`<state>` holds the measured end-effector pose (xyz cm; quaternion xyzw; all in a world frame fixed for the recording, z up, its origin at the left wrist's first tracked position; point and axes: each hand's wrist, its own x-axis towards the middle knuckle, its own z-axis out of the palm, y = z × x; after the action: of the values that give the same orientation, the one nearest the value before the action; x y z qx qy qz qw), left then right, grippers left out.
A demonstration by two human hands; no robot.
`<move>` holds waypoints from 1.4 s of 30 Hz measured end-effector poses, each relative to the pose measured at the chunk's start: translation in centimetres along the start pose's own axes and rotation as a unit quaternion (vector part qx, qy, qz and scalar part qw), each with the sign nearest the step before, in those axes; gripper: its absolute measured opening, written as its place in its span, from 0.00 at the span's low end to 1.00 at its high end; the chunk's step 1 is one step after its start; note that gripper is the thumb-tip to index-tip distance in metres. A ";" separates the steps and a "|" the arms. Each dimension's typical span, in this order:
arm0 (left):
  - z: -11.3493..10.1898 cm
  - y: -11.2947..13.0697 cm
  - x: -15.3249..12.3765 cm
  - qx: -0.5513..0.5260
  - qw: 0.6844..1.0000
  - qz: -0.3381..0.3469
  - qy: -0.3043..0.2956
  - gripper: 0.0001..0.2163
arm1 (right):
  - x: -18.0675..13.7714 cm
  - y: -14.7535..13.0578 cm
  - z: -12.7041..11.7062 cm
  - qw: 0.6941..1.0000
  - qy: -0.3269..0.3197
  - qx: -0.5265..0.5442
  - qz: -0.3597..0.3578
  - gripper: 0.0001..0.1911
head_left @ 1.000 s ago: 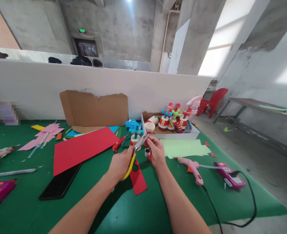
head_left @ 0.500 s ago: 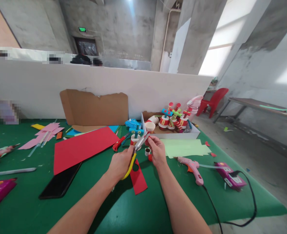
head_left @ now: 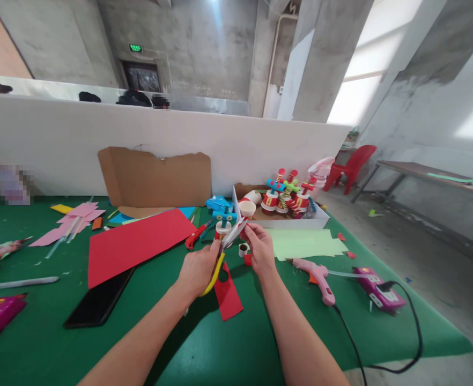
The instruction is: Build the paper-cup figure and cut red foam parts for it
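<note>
My left hand (head_left: 198, 269) is closed around the yellow handles of a pair of scissors (head_left: 232, 234), whose blades point up and away to the right. Beside the blade tips, my right hand (head_left: 259, 247) pinches a small red piece of paper (head_left: 242, 234), mostly hidden by fingers and blades. Below the hands lies a red paper strip (head_left: 230, 300) with a round hole cut in it. A small white roll (head_left: 243, 250) stands between the hands. Just behind the scissors are a paper cup (head_left: 247, 209) and a blue-topped paper figure (head_left: 223, 219).
A white box (head_left: 285, 221) holds several finished figures. At right are green paper (head_left: 307, 244), a pink glue gun (head_left: 317, 276) and a purple power box (head_left: 379, 289) with a cord. Red card (head_left: 140, 244) overlaps a black phone (head_left: 100, 300) at left. A white partition (head_left: 160, 131) stands behind.
The scissor blades and the right fingertips have shifted very slightly. Both hands keep their hold, and the things on the table stay where they were.
</note>
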<state>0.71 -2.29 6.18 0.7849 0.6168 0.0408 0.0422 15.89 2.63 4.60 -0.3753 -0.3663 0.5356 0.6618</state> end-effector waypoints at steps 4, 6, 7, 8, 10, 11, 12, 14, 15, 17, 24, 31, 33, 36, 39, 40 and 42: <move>0.0 0.0 0.0 0.003 1.000 -0.001 0.002 0.13 | 0.1 0.1 -0.1 1.000 -0.002 -0.006 -0.009 0.14; 0.1 0.0 0.1 0.003 1.000 -0.001 0.001 0.13 | 0.1 0.1 -0.1 1.000 -0.005 -0.006 -0.015 0.14; 0.1 0.0 0.1 0.004 1.000 -0.001 0.000 0.13 | 0.1 0.1 -0.2 1.000 -0.005 -0.004 -0.015 0.13; 0.1 0.0 0.1 0.003 1.000 0.000 -0.001 0.13 | 0.2 0.1 -0.2 1.000 -0.005 -0.002 -0.015 0.13; 0.0 0.0 0.0 0.002 1.000 -0.001 -0.003 0.13 | 0.2 0.2 -0.2 1.000 -0.003 0.003 -0.013 0.13; 0.0 0.0 0.0 0.002 1.000 -0.001 -0.003 0.13 | 0.2 0.2 -0.2 1.000 -0.003 0.005 -0.013 0.13; 0.0 0.0 0.0 0.002 1.000 -0.001 -0.004 0.13 | 0.2 0.2 -0.2 1.000 -0.002 0.007 -0.014 0.13; 0.0 0.0 0.0 0.002 1.000 0.001 -0.006 0.13 | 0.2 0.2 -0.3 1.000 -0.004 0.011 -0.016 0.12; 0.0 0.1 0.0 0.001 1.000 0.002 -0.008 0.13 | 0.2 0.2 -0.3 1.000 -0.004 0.014 -0.015 0.12; -0.1 0.1 0.0 -0.001 1.000 0.001 -0.009 0.13 | 0.2 0.2 -0.3 1.000 -0.007 0.018 -0.014 0.12; 0.2 0.0 0.1 -0.002 1.000 0.003 -0.004 0.13 | 0.3 0.3 -0.3 1.000 -0.007 0.022 -0.018 0.12; 0.2 0.0 0.1 -0.002 1.000 0.006 -0.001 0.14 | 0.4 0.3 -0.3 0.999 -0.006 0.027 -0.020 0.12; 0.2 0.0 0.1 -0.002 1.000 0.005 -0.003 0.14 | 0.4 0.3 -0.3 0.999 -0.009 0.028 -0.022 0.12; 0.2 0.0 0.1 0.000 1.000 0.001 -0.008 0.13 | 0.4 0.3 -0.3 0.999 -0.009 0.033 -0.022 0.12; 0.3 0.0 0.1 0.000 1.000 0.001 -0.007 0.13 | 0.5 0.3 -0.3 0.999 -0.007 0.036 -0.021 0.12; 0.3 0.0 0.1 0.000 1.000 0.001 -0.007 0.13 | 0.5 0.3 -0.3 0.999 -0.006 0.036 -0.021 0.12; 0.3 0.0 0.1 0.001 1.000 0.000 -0.008 0.13 | 0.5 0.3 -0.4 0.999 -0.007 0.036 -0.021 0.12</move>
<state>0.78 -2.19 5.92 0.7855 0.6161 0.0337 0.0467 16.17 3.15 4.20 -0.3396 -0.3589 0.5371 0.6837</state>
